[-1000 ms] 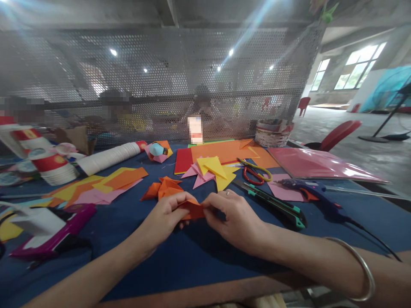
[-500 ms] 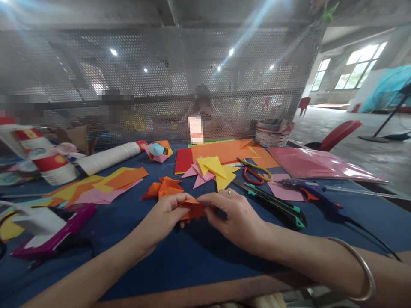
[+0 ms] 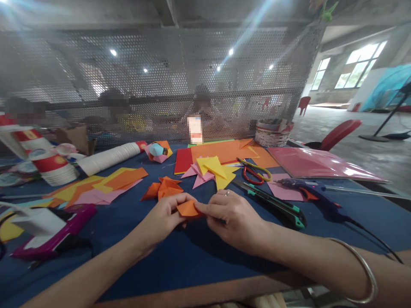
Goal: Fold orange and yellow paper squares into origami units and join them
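Between both hands is a small piece of folded orange paper (image 3: pixel 189 209), held just above the blue tabletop. My left hand (image 3: pixel 167 212) grips its left side, fingers closed on it. At the right edge, my right hand (image 3: pixel 228 214) pinches the paper between thumb and forefinger. Just behind my left hand lie several folded orange paper pieces (image 3: pixel 165 187). Farther back sit pink and yellow folded papers (image 3: pixel 212 167). A utility knife (image 3: pixel 272 204) with green ends lies to the right of my right hand.
Scissors (image 3: pixel 253 173) and a blue glue gun (image 3: pixel 308 188) lie on the right. A purple power strip (image 3: pixel 69 222) stands at left, with stacked paper cups (image 3: pixel 53 164) behind it. Orange paper sheets (image 3: pixel 221 152) and a woven basket (image 3: pixel 272 132) are at the back, before a perforated screen (image 3: pixel 160 77).
The folded orange paper has been turned so a flat, pointed face shows on top. My right forefinger has moved down onto its right edge. The things on the table have stayed put.
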A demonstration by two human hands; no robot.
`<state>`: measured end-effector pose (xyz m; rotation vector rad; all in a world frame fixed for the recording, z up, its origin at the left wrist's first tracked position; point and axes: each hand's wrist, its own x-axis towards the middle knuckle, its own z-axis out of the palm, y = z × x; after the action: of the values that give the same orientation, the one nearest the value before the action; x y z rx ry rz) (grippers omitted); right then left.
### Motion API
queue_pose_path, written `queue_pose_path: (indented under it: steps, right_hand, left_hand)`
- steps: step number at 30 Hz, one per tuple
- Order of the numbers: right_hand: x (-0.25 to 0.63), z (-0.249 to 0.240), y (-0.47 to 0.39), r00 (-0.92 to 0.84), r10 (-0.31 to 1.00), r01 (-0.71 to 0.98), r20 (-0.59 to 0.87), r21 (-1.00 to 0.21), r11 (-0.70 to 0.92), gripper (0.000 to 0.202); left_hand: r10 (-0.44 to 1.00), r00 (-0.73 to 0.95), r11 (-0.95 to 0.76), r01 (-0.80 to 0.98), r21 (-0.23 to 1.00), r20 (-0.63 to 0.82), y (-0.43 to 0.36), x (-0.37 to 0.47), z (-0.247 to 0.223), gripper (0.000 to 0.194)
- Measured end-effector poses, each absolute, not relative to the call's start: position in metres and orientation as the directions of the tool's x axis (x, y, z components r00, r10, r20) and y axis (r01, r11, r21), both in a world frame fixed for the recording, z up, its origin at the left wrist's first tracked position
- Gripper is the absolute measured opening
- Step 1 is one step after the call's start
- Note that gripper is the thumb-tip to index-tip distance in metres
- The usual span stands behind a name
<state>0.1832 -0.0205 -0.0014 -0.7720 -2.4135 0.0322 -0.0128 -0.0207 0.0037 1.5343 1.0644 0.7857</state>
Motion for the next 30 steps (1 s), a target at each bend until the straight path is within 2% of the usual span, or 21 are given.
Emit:
queue_pose_path:
  steps: [7, 11, 17, 20, 25, 30]
  right_hand:
    - [0.185, 0.0, -0.022, -0.688, 0.508, 0.54, 0.519, -0.101, 0.835, 0.025]
    - [0.185, -0.002, -0.024, -0.719, 0.478, 0.537, 0.505, -0.033, 0.843, 0.027]
    - [0.184, 0.001, -0.029, -0.748, 0.467, 0.515, 0.471, -0.03, 0.856, 0.029]
    - [0.183, 0.004, -0.031, -0.713, 0.515, 0.509, 0.477, -0.154, 0.847, 0.028]
    - [0.182, 0.005, -0.027, -0.55, 0.704, 0.552, 0.45, -0.437, 0.71, 0.022]
    - [0.179, -0.002, -0.02, -0.511, 0.804, 0.532, 0.302, -0.624, 0.572, 0.041]
  left_hand:
    - [0.918, 0.397, -0.056, 0.138, 0.989, -0.003, -0.028, -0.015, 0.012, 0.029]
    - [0.933, 0.36, -0.056, 0.184, 0.981, -0.014, -0.025, -0.016, 0.009, 0.037]
    - [0.93, 0.361, -0.035, 0.282, 0.959, -0.072, -0.018, -0.017, 0.004, 0.032]
    - [0.942, 0.332, -0.062, 0.33, 0.942, -0.054, -0.018, -0.018, 0.004, 0.032]
    - [0.936, 0.352, -0.178, 0.414, 0.893, 0.024, -0.023, -0.017, 0.011, 0.031]
    - [0.911, 0.397, -0.307, 0.464, 0.831, 0.115, -0.029, -0.012, 0.017, 0.027]
